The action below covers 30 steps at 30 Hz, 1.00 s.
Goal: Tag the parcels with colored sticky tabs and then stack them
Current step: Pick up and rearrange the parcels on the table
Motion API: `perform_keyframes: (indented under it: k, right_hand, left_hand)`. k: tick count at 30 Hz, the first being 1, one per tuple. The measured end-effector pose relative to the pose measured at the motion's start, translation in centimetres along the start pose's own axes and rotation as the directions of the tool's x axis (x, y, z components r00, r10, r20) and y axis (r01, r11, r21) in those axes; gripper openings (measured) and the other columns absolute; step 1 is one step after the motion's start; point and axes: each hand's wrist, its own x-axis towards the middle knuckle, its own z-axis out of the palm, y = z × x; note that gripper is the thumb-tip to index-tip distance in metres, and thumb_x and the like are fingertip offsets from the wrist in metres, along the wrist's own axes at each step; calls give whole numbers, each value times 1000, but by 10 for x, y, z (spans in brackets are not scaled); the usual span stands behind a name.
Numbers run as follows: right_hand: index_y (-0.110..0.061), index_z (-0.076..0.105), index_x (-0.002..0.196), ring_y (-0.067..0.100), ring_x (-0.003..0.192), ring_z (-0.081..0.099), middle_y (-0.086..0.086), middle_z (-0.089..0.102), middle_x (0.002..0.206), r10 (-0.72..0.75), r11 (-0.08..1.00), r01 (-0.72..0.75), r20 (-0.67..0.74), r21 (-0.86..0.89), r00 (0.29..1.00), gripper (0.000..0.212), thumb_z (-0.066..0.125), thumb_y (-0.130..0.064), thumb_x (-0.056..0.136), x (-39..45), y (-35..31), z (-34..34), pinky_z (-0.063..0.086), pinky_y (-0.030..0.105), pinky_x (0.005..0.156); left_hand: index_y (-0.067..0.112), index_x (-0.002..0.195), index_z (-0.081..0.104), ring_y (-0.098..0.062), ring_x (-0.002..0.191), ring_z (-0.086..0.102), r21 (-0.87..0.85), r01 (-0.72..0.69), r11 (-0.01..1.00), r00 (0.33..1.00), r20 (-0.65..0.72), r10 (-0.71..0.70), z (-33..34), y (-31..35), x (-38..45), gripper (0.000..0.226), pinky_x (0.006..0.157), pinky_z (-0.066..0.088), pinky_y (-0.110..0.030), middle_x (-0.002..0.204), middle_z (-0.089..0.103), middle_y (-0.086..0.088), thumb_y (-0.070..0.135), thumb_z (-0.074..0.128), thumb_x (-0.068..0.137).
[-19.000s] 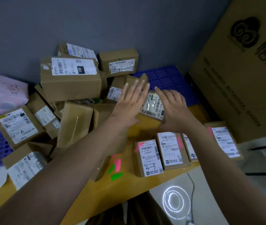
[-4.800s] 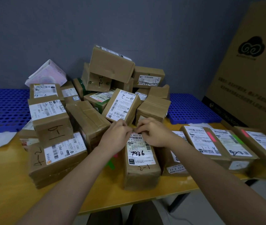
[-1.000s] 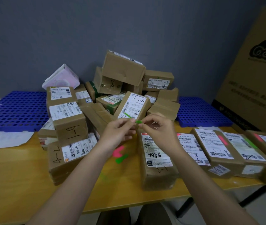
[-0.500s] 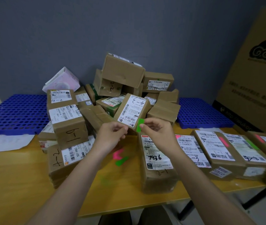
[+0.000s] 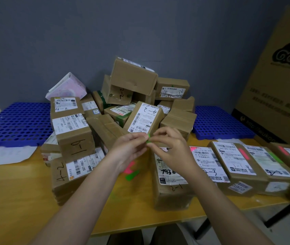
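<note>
My left hand [image 5: 132, 147] and my right hand [image 5: 171, 147] meet above the table, both pinching a small green sticky tab [image 5: 148, 138] between fingertips. Right below them lies a brown parcel marked 7936 [image 5: 170, 181] on the yellow table [image 5: 17, 200]. To its right sits a row of tagged parcels: one marked 4-3 with a pink tab [image 5: 208, 161], one with a pink tab [image 5: 234, 160], one with a green tab [image 5: 268, 163]. Loose pink and green tabs [image 5: 131, 171] lie on the table under my left wrist.
A heap of brown parcels [image 5: 119, 106] fills the table's back middle, with a pink package [image 5: 66, 87] at its left. Blue perforated mats [image 5: 17, 124] lie behind. White paper [image 5: 9, 154] sits at left. A large cardboard box [image 5: 278, 89] stands at right.
My hands have come together again; the green tab, held up in my right fingers half a second ago, is now pinched between both hands.
</note>
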Motion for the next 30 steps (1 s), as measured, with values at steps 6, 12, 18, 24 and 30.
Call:
perform_keyframes:
  k: [6, 12, 18, 24, 30]
  right_hand:
    - [-7, 73, 97, 21, 90, 60, 6, 66, 97, -235, 962, 217, -101, -165, 967, 14, 70, -15, 86, -2, -4, -1, 50, 30, 74]
    - [-10, 70, 89, 8, 81, 65, -2, 70, 86, 22, 996, -8, -164, 86, 986, 6, 66, -8, 86, 0, -18, -3, 54, 25, 73]
    - [-9, 66, 88, 21, 75, 70, 6, 71, 76, 606, 497, -359, -19, 790, 796, 15, 65, 5, 84, 9, -35, -2, 58, 28, 72]
    - [-16, 68, 101, 12, 83, 69, 2, 71, 90, 405, 767, -285, -90, 576, 910, 24, 65, 2, 86, 4, -31, -10, 55, 24, 73]
    - [-7, 72, 105, 14, 89, 68, 3, 72, 99, -203, 976, 192, -109, -102, 973, 22, 67, -1, 85, 6, -10, -23, 57, 33, 71]
  left_hand:
    - [12, 95, 63, -9, 69, 66, 121, -128, 984, 985, -101, 141, 6, 4, -1, 17, 55, 53, -17, 85, 72, -6, 8, 72, 81]
    - [11, 104, 68, -18, 94, 68, 39, -204, 978, 979, -25, 205, 8, 3, -3, 17, 74, 57, -22, 102, 72, -9, 15, 64, 88]
    - [12, 101, 68, -12, 85, 66, -36, -136, 990, 989, 49, 138, 15, 3, -7, 15, 73, 55, -20, 92, 71, -5, 9, 61, 88]
    - [16, 104, 59, -12, 73, 66, -79, -149, 986, 989, -28, 148, 18, 9, -3, 26, 64, 53, -20, 85, 72, -5, 5, 68, 82]
    - [11, 110, 60, -9, 67, 67, 37, -115, 993, 993, -7, 116, 20, 16, 0, 26, 59, 53, -19, 79, 70, -3, 6, 66, 85]
